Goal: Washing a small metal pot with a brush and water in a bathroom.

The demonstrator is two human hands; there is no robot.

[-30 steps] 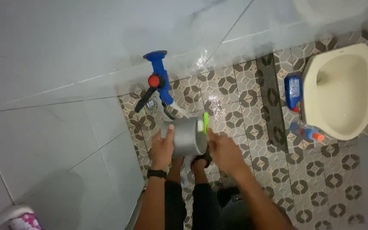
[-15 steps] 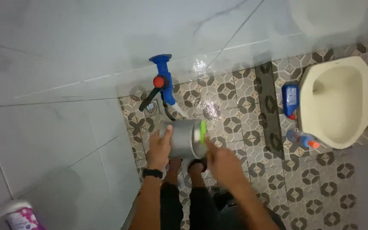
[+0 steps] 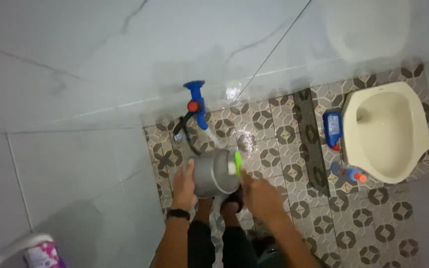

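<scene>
Holding position, centre of the frame: one round grey metal pot [image 3: 216, 173], tipped on its side with its mouth turned toward the person's right.

Left hand [image 3: 184, 184]: closed on the pot's left wall, palm against the metal, thumb up along the side; a black wristband [image 3: 178, 214] sits on the wrist below.

Right hand [image 3: 261, 196]: fingers bunched around a green-and-white scrub sponge [image 3: 236, 163], pressed against the pot's rim on the right edge.

Change noted: over the last second the pot has stayed at the same tilt between the same two hands, while the sponge has kept to the rim with only slight shifts; the view itself has slid, so the floor items now sit higher and further right. Judgement: scrubbing of the rim is in progress, not finished.

Just above the pot: blue plastic wall tap with a red knob [image 3: 196, 105], a thin stream falling toward the pot, and a dark hose [image 3: 180, 130] looping down beside it.

Below the pot: the person's feet in dark sandals [image 3: 234, 197] on brown-and-grey patterned floor tiles [image 3: 274, 124], wet and glinting.

Right side of frame: cream ceramic squat toilet pan [image 3: 388, 131]; blue bottle [image 3: 332, 130] lying just left of it; second bottle with an orange cap [image 3: 348, 173] near its lower edge.

Upper and left frame: pale grey marbled wall tiles [image 3: 75, 74].

Lower left corner: white tub with a pink pattern [image 3: 38, 253].
</scene>
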